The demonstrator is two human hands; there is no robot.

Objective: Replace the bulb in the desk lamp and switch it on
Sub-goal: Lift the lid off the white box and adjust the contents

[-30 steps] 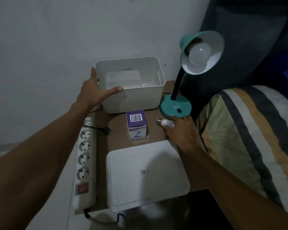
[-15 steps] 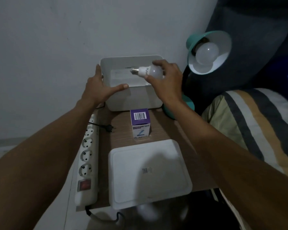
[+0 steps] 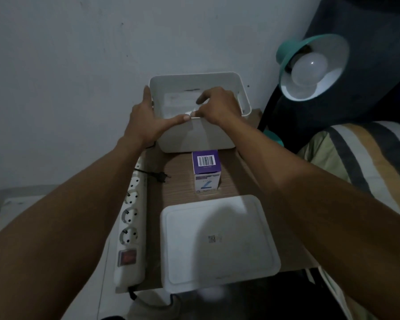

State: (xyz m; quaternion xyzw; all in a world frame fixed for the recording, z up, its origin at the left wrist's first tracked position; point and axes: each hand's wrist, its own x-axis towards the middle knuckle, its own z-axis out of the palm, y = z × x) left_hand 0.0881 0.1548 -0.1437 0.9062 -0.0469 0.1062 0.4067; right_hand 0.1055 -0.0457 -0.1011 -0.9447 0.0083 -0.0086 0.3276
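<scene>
Both hands meet at the open white plastic bin (image 3: 244,93) by the worktop's far edge: left hand (image 3: 148,121) grips its rim, while right hand (image 3: 219,105) has lowered the small white spare bulb (image 3: 192,112) inside, fingers closed around it. A round white bulb (image 3: 308,69) sits in the teal desk lamp (image 3: 310,65), unlit, so only plugging in and switching on look left.

One white open bin (image 3: 199,135), taken as landmark. One flat white lid (image 3: 219,243), in front of the bin. One purple-and-white carton (image 3: 206,172), between bin and lid. One teal desk lamp (image 3: 310,65), right of the bin, with one bulb (image 3: 308,69) in its shade. One white power strip (image 3: 131,227), front-left of the bin: four sockets visible, one red switch. One loose black plug (image 3: 163,176), left of the carton. Two hands: left hand (image 3: 148,121) on the bin's left wall, right hand (image 3: 219,106) inside the bin.
</scene>
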